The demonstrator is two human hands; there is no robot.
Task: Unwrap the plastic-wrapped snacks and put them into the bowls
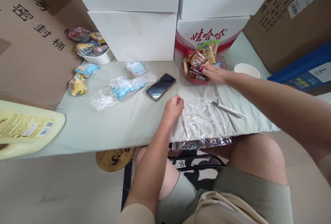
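Observation:
My right hand [214, 74] reaches into a reddish see-through bowl [191, 78] of wrapped snacks. Its fingers are closed on a small snack packet, partly hidden by the hand, beside a brown snack packet [197, 60]. Pale cracker packets [209, 53] stick up at the bowl's back. My left hand [173, 108] is a loose fist on the cloth, at the left edge of a clear plastic bag [201, 117]; whatever its fingers hold is hidden. A white-handled pen-like cutter [230, 109] lies on the bag's right side.
A phone [160, 86] lies left of the bowl. Further left are blue packets in clear plastic [121, 88], yellow packets [78, 84] and a white tub of snacks [98, 58]. A white round container [247, 69] stands right. White boxes [139, 34] wall the back; a yellow jug [31, 124] sits left.

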